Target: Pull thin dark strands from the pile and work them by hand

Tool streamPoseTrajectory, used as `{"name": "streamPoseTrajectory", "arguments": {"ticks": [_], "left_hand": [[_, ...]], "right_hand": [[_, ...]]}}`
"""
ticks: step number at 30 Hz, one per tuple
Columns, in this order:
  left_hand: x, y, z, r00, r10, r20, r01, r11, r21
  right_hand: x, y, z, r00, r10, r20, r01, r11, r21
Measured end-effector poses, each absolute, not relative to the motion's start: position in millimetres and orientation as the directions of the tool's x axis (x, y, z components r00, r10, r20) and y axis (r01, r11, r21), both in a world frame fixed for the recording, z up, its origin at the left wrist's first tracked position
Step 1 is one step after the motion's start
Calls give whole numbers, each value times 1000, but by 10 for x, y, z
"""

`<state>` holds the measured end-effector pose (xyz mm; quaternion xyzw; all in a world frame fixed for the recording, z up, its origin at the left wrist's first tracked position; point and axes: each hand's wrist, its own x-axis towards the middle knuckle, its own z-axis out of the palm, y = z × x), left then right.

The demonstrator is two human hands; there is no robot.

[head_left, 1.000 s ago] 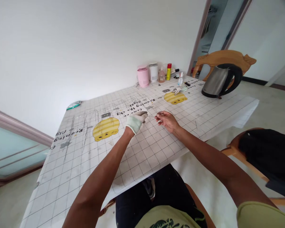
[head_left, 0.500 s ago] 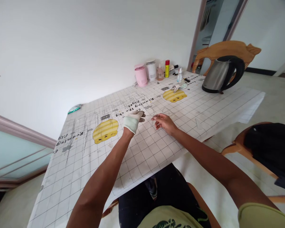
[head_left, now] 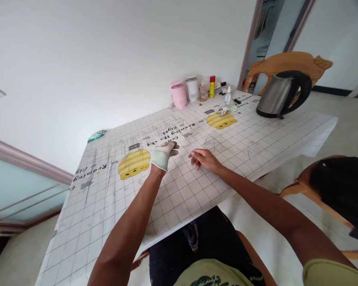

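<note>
A person's gloved left hand (head_left: 164,155) and bare right hand (head_left: 204,159) face each other above a grid-patterned table cover (head_left: 181,198), well inside its near edge. The left fingers reach forward with a narrow gap showing; the right fingers curl inward, tips close together. Whether either pinches anything cannot be told. Faint loops of a thin strand (head_left: 214,144) show on the cover just beyond the right hand and farther off to the right of the left; its ends cannot be made out. The strand looks very light, limp and easily tangled, perhaps slippery under the glove's fabric; a fingertip pinch near a free end, bare fingers leading, would likely suit it best. Farther back lie a crumpled pale glove (head_left: 225,110) and, to its right, a steel kettle (head_left: 273,97), with a pink container (head_left: 179,95) by the wall.
</note>
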<state>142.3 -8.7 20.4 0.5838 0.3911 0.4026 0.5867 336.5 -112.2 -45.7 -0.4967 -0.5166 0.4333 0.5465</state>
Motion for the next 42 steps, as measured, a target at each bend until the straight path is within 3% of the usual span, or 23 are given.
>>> {"name": "streamPoseTrajectory", "arguments": {"ticks": [7, 13, 21, 29, 31, 34, 37, 40, 42], "left_hand": [[1260, -30, 160, 347, 938, 1, -119, 43, 992], [1282, -77, 113, 399, 915, 53, -252, 54, 966], [1240, -181, 215, 429, 902, 56, 31, -77, 997], [1102, -164, 138, 427, 904, 20, 9, -26, 1000], [1058, -169, 139, 402, 915, 16, -1, -17, 1000], [996, -183, 154, 392, 920, 16, -35, -2, 999], [938, -176, 151, 397, 918, 8, -113, 41, 993], [883, -141, 116, 386, 922, -17, -224, 112, 968], [851, -117, 89, 393, 919, -21, -308, 153, 939]], "right_hand": [[3398, -1195, -368, 195, 960, 203, 205, 162, -965], [3231, -1288, -300, 120, 981, 149, 261, 114, -959], [3205, -1394, -101, 199, 964, 175, 350, 97, -932], [3354, -1403, -65, 237, 954, 182, 424, 68, -903], [3415, -1394, -97, 222, 949, 226, 597, 51, -801], [3521, -1381, -157, 140, 930, 341, 910, 15, -415], [3591, -1397, -195, 73, 951, 299, 994, -44, -101], [3571, -1427, -175, 55, 955, 293, 998, -43, -45], [3496, -1424, -125, 62, 936, 348, 988, -8, -155]]}}
